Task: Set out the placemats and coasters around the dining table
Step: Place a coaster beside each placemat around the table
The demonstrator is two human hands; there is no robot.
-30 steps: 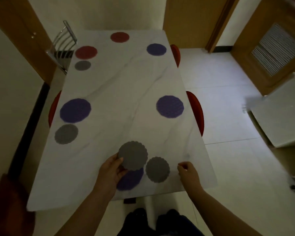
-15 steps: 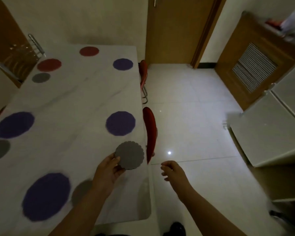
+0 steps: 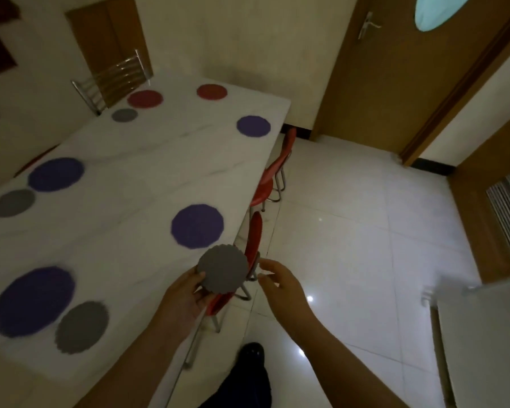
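Marble-patterned table (image 3: 124, 231) at 9 o'clock carries purple placemats and grey coasters. Left hand (image 3: 186, 298), near 6 o'clock, pinches a grey scalloped coaster (image 3: 223, 267) above the table's edge; right hand (image 3: 280, 282), at 5 o'clock, hangs loosely curled, holding nothing.

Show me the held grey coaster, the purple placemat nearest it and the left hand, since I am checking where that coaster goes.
Held grey coaster (image 3: 222, 267), head view, centre of its face.
Nearest purple placemat (image 3: 197, 226), head view, its middle.
Left hand (image 3: 183, 298), head view, back of the hand.
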